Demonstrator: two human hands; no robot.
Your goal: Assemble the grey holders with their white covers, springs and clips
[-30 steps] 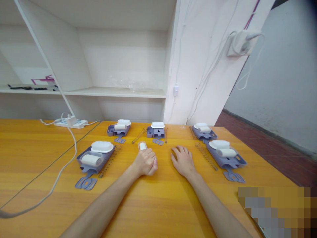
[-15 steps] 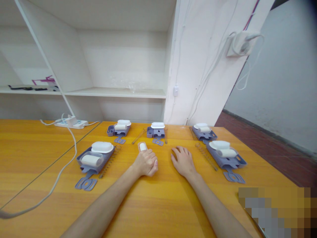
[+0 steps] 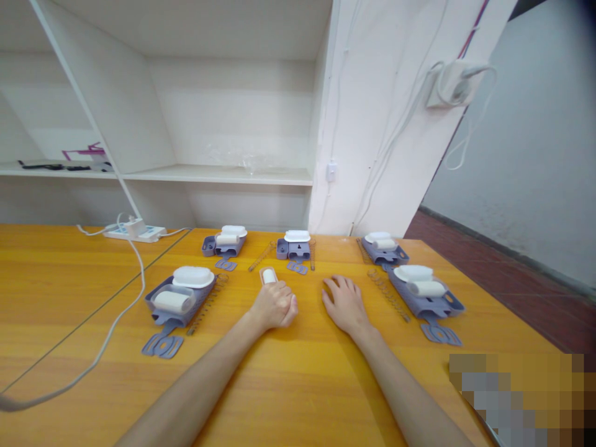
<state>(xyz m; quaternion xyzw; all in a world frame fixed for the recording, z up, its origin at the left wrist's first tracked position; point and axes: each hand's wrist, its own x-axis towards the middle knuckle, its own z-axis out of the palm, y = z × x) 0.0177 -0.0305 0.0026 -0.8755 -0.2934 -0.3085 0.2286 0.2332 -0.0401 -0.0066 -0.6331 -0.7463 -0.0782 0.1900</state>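
Note:
My left hand [image 3: 274, 304] is a fist resting on the table, its inner side hidden. Just beyond its knuckles lies a clear-rimmed piece with a white roll [image 3: 269, 275], partly covered by the hand. My right hand [image 3: 345, 302] lies on the tabletop, fingers apart and slightly bent, holding nothing. Nearest to it on the right is a coil spring [image 3: 388, 296] beside a grey-purple plastic housing [image 3: 426, 304] topped with white parts. Straight ahead sits another housing [image 3: 298, 250] with a white oval piece [image 3: 297, 236] but no roll on it.
On the left stands a similar housing [image 3: 174, 307] with flat ring-shaped pieces [image 3: 162, 345] in front. More sets sit at the back left [image 3: 226, 242] and back right [image 3: 385, 247]. A white power strip [image 3: 135, 232] and cable [image 3: 121, 304] occupy the left side. White shelves [image 3: 218, 174] rise behind.

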